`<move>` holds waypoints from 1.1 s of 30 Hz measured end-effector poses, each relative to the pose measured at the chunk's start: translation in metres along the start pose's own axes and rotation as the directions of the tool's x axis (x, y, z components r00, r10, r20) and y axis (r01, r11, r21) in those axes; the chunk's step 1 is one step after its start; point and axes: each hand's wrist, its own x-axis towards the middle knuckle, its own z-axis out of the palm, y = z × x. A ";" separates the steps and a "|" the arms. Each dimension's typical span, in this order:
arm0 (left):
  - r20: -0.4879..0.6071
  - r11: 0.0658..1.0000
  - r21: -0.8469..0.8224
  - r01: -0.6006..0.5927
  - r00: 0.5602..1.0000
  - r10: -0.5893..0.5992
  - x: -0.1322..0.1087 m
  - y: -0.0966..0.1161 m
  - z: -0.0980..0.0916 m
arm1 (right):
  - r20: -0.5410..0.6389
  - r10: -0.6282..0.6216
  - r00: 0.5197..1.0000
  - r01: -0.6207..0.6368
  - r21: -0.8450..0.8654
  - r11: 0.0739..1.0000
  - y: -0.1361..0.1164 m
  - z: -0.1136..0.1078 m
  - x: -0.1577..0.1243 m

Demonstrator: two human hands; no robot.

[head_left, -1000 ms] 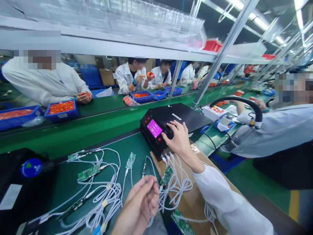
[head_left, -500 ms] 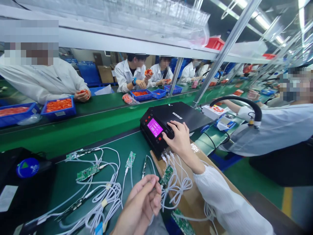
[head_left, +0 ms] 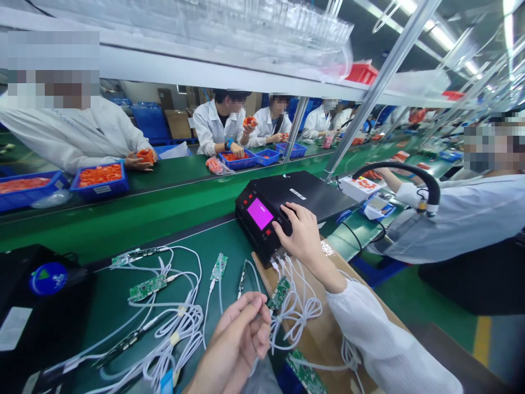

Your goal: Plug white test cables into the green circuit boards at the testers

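Observation:
My right hand rests on the front edge of a black box-shaped device, fingers apart and holding nothing. Its fingertips touch the panel beside a lit magenta screen and red buttons. Below, my left hand is closed, thumb and fingertips pinched together; whatever lies between them is hidden. Just beyond those fingertips is a small green circuit board on a white cable. White cables run from plugs in the device's front and lie in loops beside it. Another circuit board lies further left.
Bundled white cables with several boards cover the bench's left side, next to a black unit. Cardboard lies under my right arm. Across the green bench, co-workers handle orange parts from blue bins. A metal post rises behind the device.
The magenta screen has gone from several lines of text to one short line. Both my hands stay in place. Across the bench, a co-worker's hand has turned an orange part.

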 end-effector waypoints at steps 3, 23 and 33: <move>-0.010 1.000 -0.002 0.004 1.000 -0.004 0.001 -0.002 0.000 | 0.007 -0.012 1.000 0.013 -0.004 1.000 0.000 -0.002 0.000; 0.003 1.000 0.008 -0.002 1.000 0.002 0.007 -0.010 0.001 | -0.071 -0.086 0.994 0.083 -0.050 0.995 0.003 0.003 -0.002; -0.009 1.000 -0.030 -0.002 1.000 0.002 0.015 -0.010 -0.004 | -0.082 -0.102 0.991 0.098 -0.057 0.994 0.002 0.003 -0.002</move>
